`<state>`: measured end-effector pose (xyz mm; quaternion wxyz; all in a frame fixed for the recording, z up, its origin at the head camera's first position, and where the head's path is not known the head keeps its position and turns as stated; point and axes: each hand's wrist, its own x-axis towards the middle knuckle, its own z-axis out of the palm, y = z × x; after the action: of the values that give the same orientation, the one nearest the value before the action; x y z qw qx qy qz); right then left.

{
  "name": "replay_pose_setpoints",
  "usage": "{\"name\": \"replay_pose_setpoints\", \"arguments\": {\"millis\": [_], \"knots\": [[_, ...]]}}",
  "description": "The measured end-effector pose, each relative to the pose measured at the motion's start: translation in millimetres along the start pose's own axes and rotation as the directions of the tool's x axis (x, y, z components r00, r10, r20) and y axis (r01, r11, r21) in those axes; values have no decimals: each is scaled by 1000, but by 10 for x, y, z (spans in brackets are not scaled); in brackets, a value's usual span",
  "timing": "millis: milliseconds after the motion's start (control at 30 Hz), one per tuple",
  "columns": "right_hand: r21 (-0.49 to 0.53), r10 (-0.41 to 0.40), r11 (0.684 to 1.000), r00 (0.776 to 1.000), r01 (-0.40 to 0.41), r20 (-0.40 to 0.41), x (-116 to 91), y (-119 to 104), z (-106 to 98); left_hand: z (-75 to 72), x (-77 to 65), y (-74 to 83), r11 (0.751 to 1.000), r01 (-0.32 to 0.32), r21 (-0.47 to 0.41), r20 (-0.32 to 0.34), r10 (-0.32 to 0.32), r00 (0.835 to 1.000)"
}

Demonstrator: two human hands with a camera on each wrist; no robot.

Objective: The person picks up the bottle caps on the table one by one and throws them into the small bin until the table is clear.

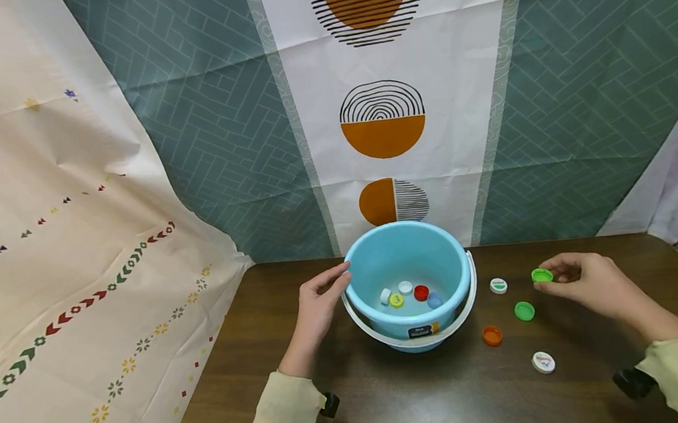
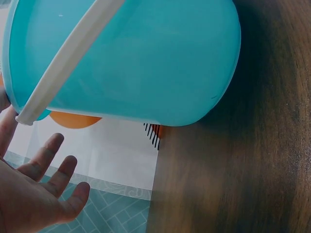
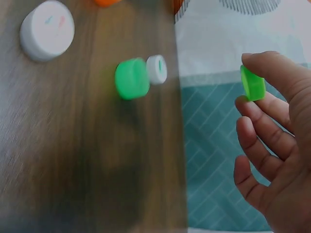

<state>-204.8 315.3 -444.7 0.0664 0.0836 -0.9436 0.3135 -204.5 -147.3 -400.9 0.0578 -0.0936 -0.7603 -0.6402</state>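
A light blue bucket (image 1: 414,328) stands upright on the table, its white handle (image 2: 68,58) lowered against the near side. Inside lie several bottle caps, among them a red cap (image 1: 421,292) and a yellow cap (image 1: 396,300). My left hand (image 1: 318,303) holds the bucket's left rim between thumb and index finger; in the left wrist view the other fingers spread away from the wall. Above the table on the right, my right hand (image 1: 588,282) pinches a bright green bottle cap (image 3: 253,83) between thumb and fingers, hollow side showing.
Right of the bucket lie a green cap (image 1: 524,311), an orange cap (image 1: 492,336), a white cap with green print (image 1: 498,286) and a larger white cap (image 1: 543,362). Patterned cloth (image 1: 211,114) hangs behind the brown wooden table (image 1: 409,404), and a cream cloth (image 1: 72,267) hangs at the left.
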Motion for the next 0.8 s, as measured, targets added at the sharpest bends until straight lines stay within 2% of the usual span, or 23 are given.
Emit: {"name": "replay_pose_setpoints", "arguments": {"millis": [233, 467, 733, 800], "knots": [[53, -5, 999, 999, 8, -51, 129, -217, -25, 7, -1, -9, 1000, 0, -1, -3, 0, 1000], [86, 28, 996, 998, -24, -48, 277, -443, -87, 8, 8, -31, 1000, 15, -17, -11, -15, 1000], [104, 1, 995, 998, 6, -71, 417, -677, -96, 18, 91, -321, 1000, -27, -12, -61, 26, 998], [112, -11, 993, 997, 20, -79, 445, -738, -92, 16, 89, -317, 1000, -25, -11, -63, 25, 998]]}}
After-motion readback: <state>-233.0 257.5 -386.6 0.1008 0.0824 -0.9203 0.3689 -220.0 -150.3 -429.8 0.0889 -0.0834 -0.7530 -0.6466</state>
